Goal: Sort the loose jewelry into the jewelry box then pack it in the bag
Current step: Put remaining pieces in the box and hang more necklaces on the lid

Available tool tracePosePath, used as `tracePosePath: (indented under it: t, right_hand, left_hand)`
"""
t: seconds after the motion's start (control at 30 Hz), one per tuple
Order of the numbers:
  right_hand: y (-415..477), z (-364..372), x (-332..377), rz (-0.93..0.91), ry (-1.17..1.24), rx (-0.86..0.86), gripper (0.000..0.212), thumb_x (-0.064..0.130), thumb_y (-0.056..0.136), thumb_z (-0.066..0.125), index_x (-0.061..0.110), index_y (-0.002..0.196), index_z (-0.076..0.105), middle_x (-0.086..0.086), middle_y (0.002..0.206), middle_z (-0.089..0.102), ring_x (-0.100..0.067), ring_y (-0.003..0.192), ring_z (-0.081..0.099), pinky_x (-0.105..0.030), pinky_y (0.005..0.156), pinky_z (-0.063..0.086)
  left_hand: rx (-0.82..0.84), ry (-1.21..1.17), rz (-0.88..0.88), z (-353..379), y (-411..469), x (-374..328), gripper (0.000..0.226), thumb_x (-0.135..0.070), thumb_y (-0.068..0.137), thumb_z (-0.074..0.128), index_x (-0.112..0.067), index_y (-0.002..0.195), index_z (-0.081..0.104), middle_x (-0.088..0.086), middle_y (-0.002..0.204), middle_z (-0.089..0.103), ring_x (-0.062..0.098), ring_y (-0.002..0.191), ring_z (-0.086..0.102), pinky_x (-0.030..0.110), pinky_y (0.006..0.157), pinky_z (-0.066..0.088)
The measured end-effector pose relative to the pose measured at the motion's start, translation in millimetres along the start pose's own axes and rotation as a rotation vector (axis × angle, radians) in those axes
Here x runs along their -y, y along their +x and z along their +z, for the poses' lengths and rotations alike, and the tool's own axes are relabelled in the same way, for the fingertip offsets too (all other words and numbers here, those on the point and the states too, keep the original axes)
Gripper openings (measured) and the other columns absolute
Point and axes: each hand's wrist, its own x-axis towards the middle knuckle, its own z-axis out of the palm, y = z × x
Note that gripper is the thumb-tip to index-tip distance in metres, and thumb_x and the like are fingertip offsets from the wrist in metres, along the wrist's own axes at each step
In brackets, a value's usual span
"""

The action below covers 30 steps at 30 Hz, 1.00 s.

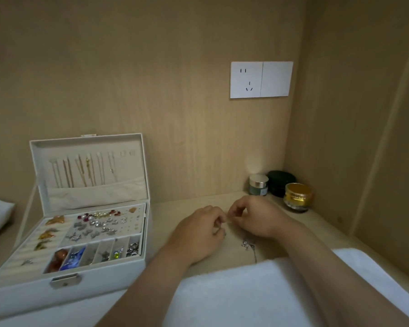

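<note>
Right now the left hand (198, 234) and the right hand (255, 218) meet fingertip to fingertip over the wooden shelf (321, 227). Their fingers are curled, and thumbs and forefingers pinch what looks like the thin end of a silver necklace (245, 244), though the chain there is too fine to see clearly. Its pendant lies on the wood just below the right fingers, a strand trailing toward the white cloth (234, 296). Well left of the fingers the jewelry box (85, 283) stands open with filled trays, and three small jars (297, 197) sit beyond the right fingers, in the corner.
</note>
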Motion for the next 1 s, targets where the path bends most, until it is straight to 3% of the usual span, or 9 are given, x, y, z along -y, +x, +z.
tracePosePath:
  t: [0.1, 0.2, 0.37, 0.5, 0.73, 0.9, 1.0]
  right_hand:
    - [-1, 2, 5, -0.046, 0.057, 0.019, 0.011, 0.025, 0.088, 0.067, 0.030, 0.093, 0.076, 0.014, 0.094, 0.070, -0.001, 0.085, 0.063, -0.021, 0.076, 0.054]
    - [-1, 7, 9, -0.075, 0.047, 0.069, 0.009, 0.026, 0.083, 0.072, 0.033, 0.085, 0.076, 0.015, 0.085, 0.071, -0.001, 0.081, 0.064, -0.025, 0.076, 0.056]
    - [2, 15, 8, -0.070, 0.042, 0.087, 0.012, 0.024, 0.085, 0.074, 0.029, 0.094, 0.079, 0.015, 0.086, 0.072, -0.001, 0.079, 0.064, -0.020, 0.071, 0.052]
    - [2, 16, 6, -0.065, 0.065, 0.077, 0.008, 0.027, 0.087, 0.073, 0.030, 0.091, 0.079, 0.017, 0.083, 0.073, 0.002, 0.077, 0.064, -0.016, 0.070, 0.048]
    - [2, 12, 2, -0.041, 0.015, 0.065, 0.010, 0.031, 0.090, 0.068, 0.029, 0.092, 0.078, 0.016, 0.088, 0.071, -0.001, 0.083, 0.064, -0.029, 0.081, 0.057]
    - [-3, 11, 6, -0.040, 0.086, 0.092, 0.011, 0.027, 0.088, 0.071, 0.031, 0.096, 0.077, 0.017, 0.089, 0.069, 0.000, 0.084, 0.063, -0.017, 0.074, 0.050]
    - [-4, 12, 9, -0.057, 0.096, 0.097, 0.011, 0.027, 0.086, 0.074, 0.030, 0.096, 0.077, 0.016, 0.088, 0.070, 0.000, 0.084, 0.063, -0.017, 0.074, 0.050]
  left_hand:
    - [0.016, -0.004, 0.012, -1, -6, 6, 0.015, -0.028, 0.084, 0.064, -0.036, 0.096, 0.059, -0.018, 0.093, 0.055, 0.003, 0.093, 0.049, 0.023, 0.078, 0.043]
    - [0.014, -0.015, 0.012, -2, -9, 8, 0.018, -0.037, 0.083, 0.070, -0.041, 0.100, 0.064, -0.024, 0.088, 0.059, -0.004, 0.087, 0.046, 0.017, 0.072, 0.038]
    - [-0.032, -0.028, -0.047, 0, -10, 5, 0.018, -0.040, 0.082, 0.072, -0.042, 0.099, 0.065, -0.027, 0.089, 0.065, -0.005, 0.088, 0.048, 0.018, 0.072, 0.041]
    - [-0.052, -0.051, -0.101, 2, -11, 3, 0.018, -0.044, 0.080, 0.074, -0.038, 0.095, 0.064, -0.025, 0.086, 0.066, -0.004, 0.088, 0.048, 0.020, 0.072, 0.043]
    - [-0.059, 0.000, -0.089, 6, -9, 1, 0.014, -0.047, 0.085, 0.068, -0.039, 0.097, 0.068, -0.020, 0.093, 0.061, 0.000, 0.094, 0.045, 0.022, 0.074, 0.040]
    - [-0.054, -0.003, -0.107, 4, -10, 6, 0.008, -0.044, 0.086, 0.068, -0.037, 0.090, 0.070, -0.019, 0.094, 0.060, 0.003, 0.095, 0.047, 0.025, 0.079, 0.043]
    - [-0.104, -0.050, -0.126, 2, -10, 6, 0.004, -0.040, 0.086, 0.069, -0.036, 0.086, 0.068, -0.019, 0.091, 0.058, 0.000, 0.090, 0.048, 0.024, 0.076, 0.042]
